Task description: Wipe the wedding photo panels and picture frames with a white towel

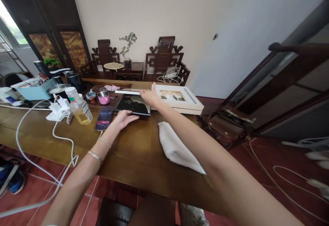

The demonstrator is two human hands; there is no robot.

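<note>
A dark picture with a white edge [132, 104] lies on the wooden table [133, 150], tilted up at its far side. My left hand [124, 118] rests at its near left corner, fingers curled on the edge. My right hand [150, 97] grips its far right side, index finger pointing up. Right beside it lies a stack of white picture frames [180, 99] with a photo showing. A white cloth [177, 147] lies on the table under my right forearm.
A pink cup [104, 98], an oil bottle [79, 109], a power strip with white cables [58, 111] and a blurred dark item [103, 119] sit at the left. Carved wooden chairs [164, 59] and a bonsai [127, 47] stand behind. A dark wooden piece [257, 102] stands right.
</note>
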